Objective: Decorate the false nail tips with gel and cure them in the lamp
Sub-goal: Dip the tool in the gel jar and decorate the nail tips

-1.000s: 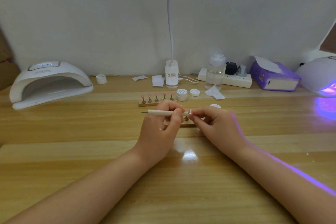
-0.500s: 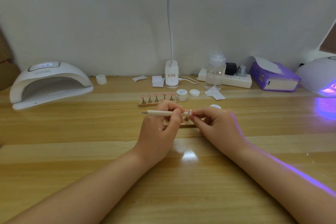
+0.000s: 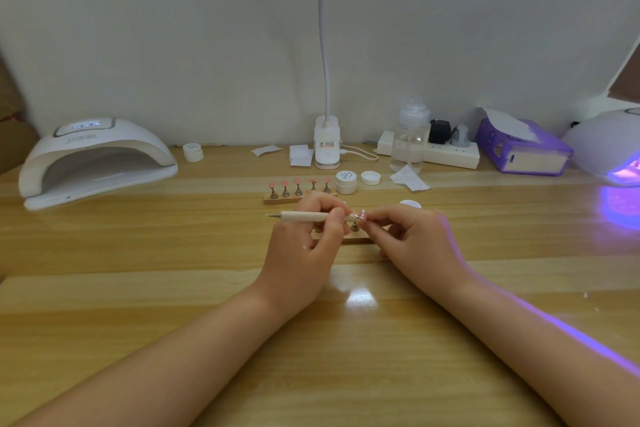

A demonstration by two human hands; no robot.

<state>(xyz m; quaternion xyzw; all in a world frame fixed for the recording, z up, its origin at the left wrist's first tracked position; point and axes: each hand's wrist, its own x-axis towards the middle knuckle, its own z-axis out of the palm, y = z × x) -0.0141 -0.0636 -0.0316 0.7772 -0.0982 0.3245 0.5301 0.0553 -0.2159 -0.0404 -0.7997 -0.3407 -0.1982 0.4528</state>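
Note:
My left hand (image 3: 304,246) grips a pale wooden dotting tool (image 3: 304,217) lying sideways, its metal point to the left. My right hand (image 3: 415,239) pinches a small nail tip (image 3: 362,217) at the tool's right end, above a wooden stand (image 3: 353,238) partly hidden by both hands. Behind it a second wooden stand (image 3: 280,199) carries several pink nail tips (image 3: 298,181) on metal holders. An open gel jar (image 3: 345,182) sits to its right with its lid (image 3: 370,178) beside it. A white curing lamp (image 3: 93,159) stands at far left.
A second lamp (image 3: 609,149) glowing purple is at the right edge. Along the wall stand a desk lamp base (image 3: 326,142), a clear pump bottle (image 3: 410,140), a power strip (image 3: 450,152), a purple tissue box (image 3: 523,149), a small jar (image 3: 193,152) and paper wipes (image 3: 410,178).

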